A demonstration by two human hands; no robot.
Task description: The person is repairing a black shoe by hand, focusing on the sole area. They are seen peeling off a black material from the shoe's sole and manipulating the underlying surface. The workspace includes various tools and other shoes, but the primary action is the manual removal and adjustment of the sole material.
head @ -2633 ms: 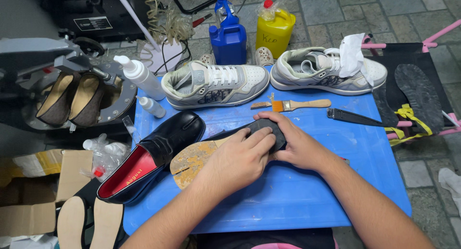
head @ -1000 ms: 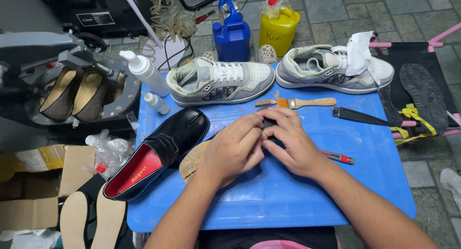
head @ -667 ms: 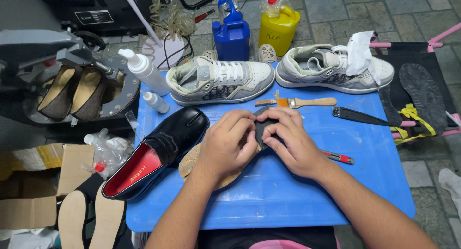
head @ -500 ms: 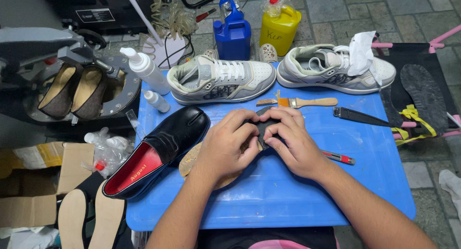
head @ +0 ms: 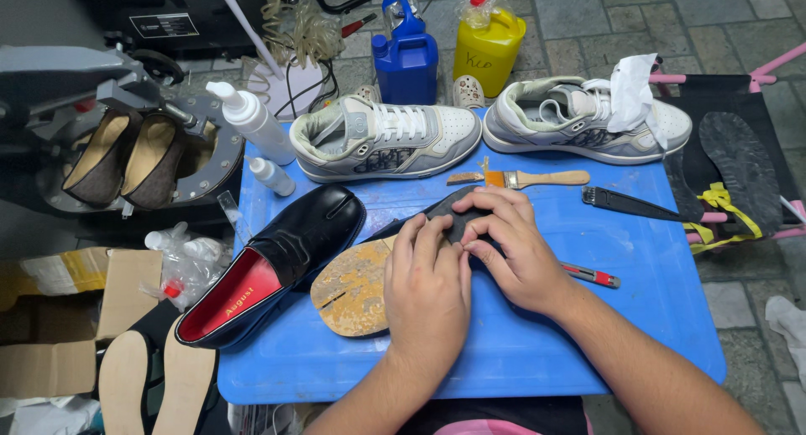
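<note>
A black shoe lies sole-up on the blue table (head: 638, 317), its worn tan forefoot sole (head: 353, 288) toward the left and its dark heel (head: 457, 221) toward the back. My left hand (head: 428, 288) presses down on the middle of that sole. My right hand (head: 512, 250) grips the heel end beside it, fingertips of both hands meeting on the heel. A second black shoe with a red lining (head: 273, 263) lies upright just left of them.
Two grey-and-white sneakers (head: 386, 137) (head: 583, 120) stand along the far edge, with a paintbrush (head: 520, 179), a black knife (head: 630, 204) and a red pen (head: 592, 275) on the table. White squeeze bottles (head: 252, 120), blue and yellow jugs (head: 407, 61), loose soles and a cardboard box surround it.
Both hands have stayed on the upturned shoe; fingers shifted from covering the heel to pinching together at it. The view has drifted slightly.
</note>
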